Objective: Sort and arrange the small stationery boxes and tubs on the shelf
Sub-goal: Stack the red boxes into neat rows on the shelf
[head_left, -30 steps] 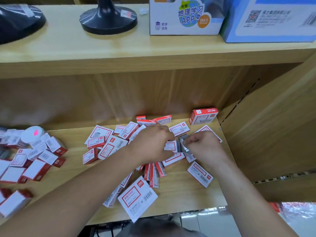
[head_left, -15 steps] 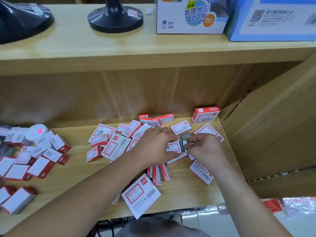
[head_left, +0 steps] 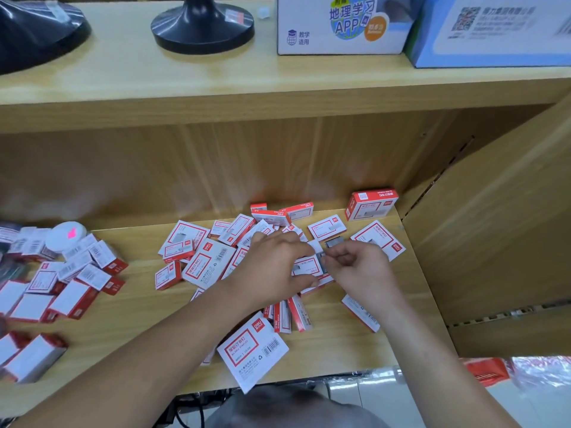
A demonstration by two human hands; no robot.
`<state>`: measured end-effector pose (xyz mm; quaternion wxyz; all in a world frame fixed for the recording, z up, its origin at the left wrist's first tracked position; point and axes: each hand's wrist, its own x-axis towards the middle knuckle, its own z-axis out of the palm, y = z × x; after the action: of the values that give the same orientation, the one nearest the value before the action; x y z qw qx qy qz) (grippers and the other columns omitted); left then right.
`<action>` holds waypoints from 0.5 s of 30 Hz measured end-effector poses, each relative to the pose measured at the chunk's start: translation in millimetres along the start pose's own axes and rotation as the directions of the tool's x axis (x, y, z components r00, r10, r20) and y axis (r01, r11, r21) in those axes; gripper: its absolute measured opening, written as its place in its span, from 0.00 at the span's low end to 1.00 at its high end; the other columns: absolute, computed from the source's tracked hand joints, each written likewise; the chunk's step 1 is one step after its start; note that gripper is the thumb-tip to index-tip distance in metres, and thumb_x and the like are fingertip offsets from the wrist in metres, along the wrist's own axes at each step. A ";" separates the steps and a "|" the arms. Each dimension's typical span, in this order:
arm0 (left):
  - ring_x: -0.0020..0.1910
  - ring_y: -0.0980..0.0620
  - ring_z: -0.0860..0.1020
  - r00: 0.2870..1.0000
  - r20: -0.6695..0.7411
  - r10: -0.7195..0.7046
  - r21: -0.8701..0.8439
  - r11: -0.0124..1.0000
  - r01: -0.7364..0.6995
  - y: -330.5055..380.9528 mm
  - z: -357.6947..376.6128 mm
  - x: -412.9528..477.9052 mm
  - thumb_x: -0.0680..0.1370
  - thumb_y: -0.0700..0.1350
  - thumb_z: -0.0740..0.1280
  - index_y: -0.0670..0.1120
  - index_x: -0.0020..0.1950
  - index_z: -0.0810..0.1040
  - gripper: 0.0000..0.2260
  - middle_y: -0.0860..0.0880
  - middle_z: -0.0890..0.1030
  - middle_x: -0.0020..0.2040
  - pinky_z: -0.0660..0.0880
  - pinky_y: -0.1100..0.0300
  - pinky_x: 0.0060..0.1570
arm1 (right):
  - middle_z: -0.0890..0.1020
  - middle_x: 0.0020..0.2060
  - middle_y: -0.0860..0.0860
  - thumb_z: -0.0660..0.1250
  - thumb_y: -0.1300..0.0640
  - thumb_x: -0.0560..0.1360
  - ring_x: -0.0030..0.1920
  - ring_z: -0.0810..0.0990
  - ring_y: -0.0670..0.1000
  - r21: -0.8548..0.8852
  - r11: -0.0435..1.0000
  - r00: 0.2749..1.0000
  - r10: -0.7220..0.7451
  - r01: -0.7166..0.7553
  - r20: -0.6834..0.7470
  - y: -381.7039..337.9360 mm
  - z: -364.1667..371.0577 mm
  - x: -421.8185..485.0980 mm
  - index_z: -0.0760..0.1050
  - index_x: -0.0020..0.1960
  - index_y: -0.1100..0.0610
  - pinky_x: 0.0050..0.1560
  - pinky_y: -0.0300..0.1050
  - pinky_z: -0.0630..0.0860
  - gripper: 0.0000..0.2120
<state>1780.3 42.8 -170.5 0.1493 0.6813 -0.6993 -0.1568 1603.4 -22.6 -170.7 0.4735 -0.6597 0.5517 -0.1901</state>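
My left hand (head_left: 272, 264) grips a small box (head_left: 304, 267); my right hand (head_left: 358, 268) pinches its three-o'clock end, seemingly closing it; I'd stack it next.

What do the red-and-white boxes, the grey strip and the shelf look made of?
The small red-and-white boxes: printed card, folded edges, matte. The small grey strip: likely metal staples, dull sheen. The pale wood-grain shelf: probably laminated board, smooth, uniform grain.
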 end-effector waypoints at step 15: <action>0.54 0.53 0.77 0.994 0.104 0.017 0.032 0.999 -0.021 1.3 -8.3 10.8 0.72 0.63 0.72 0.55 0.58 0.82 0.19 0.56 0.80 0.52 0.70 0.48 0.58 | 0.86 0.37 0.49 0.73 0.65 0.74 0.41 0.85 0.52 0.133 0.986 0.995 -0.095 0.097 -0.023 14.5 4.1 2.4 0.86 0.43 0.55 0.49 0.57 0.82 0.06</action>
<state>1782.3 32.0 -162.4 0.1031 0.6679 -0.7151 -0.1787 1599.4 -22.2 -185.5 0.5023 -0.6507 0.5094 -0.2545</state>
